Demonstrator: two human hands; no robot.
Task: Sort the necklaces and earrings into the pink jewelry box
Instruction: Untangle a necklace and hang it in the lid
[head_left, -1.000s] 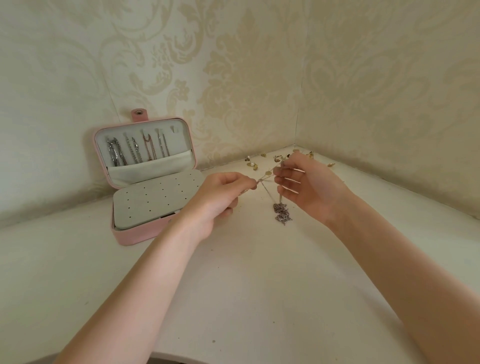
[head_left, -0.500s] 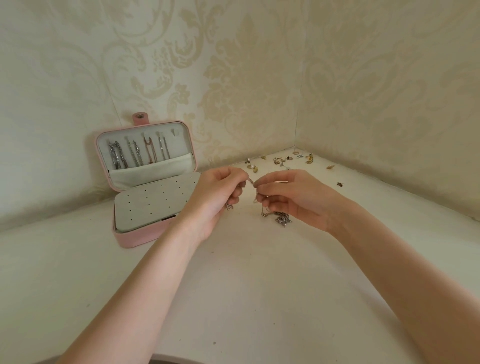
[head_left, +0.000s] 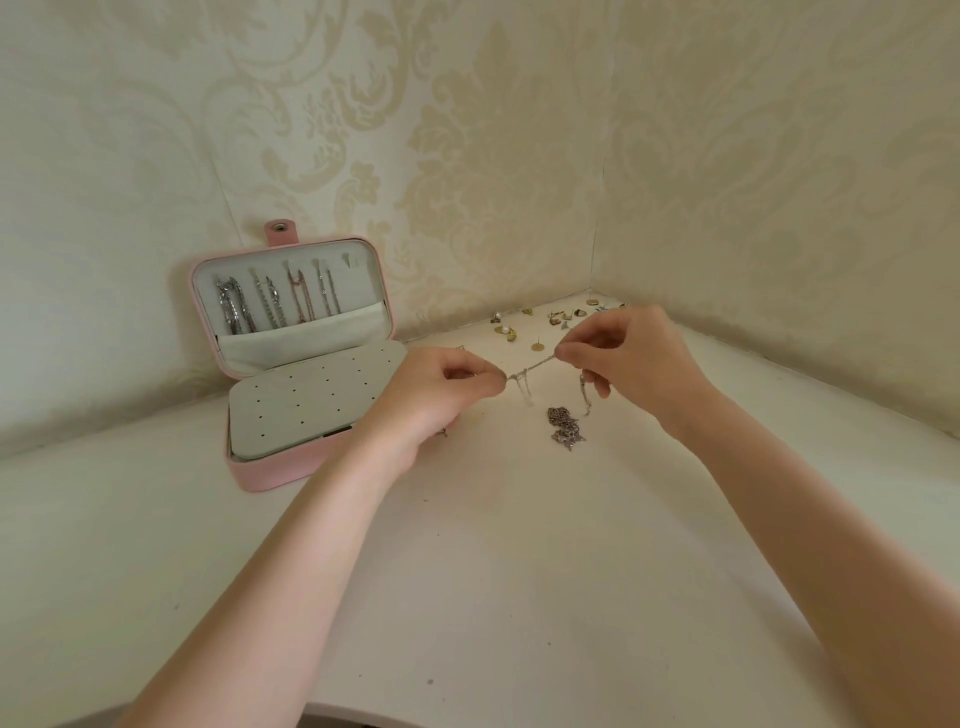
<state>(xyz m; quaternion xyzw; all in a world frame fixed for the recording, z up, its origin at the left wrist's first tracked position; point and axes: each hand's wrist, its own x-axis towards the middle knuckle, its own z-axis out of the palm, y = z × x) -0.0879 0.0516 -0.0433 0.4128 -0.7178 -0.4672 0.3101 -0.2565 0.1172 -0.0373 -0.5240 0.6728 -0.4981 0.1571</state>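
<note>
Both hands had drawn apart since half a second earlier, when their fingertips nearly met; the chain between them was now stretched into a short, nearly taut span.

Head view. The left hand (head_left: 436, 387) was curled, thumb and forefinger pressed together on one end of a thin silver necklace (head_left: 531, 367). The right hand (head_left: 631, 358) pinched the other end in the same manner, its remaining fingers folded loosely beneath. Loose lengths of the fine chain hung below each pinch point. A bunched heap of silver chain (head_left: 563, 426) lay on the white table (head_left: 519, 571) just beneath and between the hands; whether it belonged to the held necklace could not be told.

The pink jewelry box (head_left: 270, 478) stood open to the left of the left hand, against the wall. Its upright lid was lined in pale fabric with a gathered pocket, and four hung necklaces (head_left: 275, 304), silver and one rose-toned, dangled from hooks into that pocket. The flat grey perforated panel (head_left: 311, 397) in the base showed rows of small holes. A pink snap tab (head_left: 281, 232) stood above the lid.

Scattered earrings (head_left: 535, 327), mostly gold-toned studs and small pieces, lay in the far corner behind the hands. Cream damask wallpaper (head_left: 519, 156) covered both walls.
</note>
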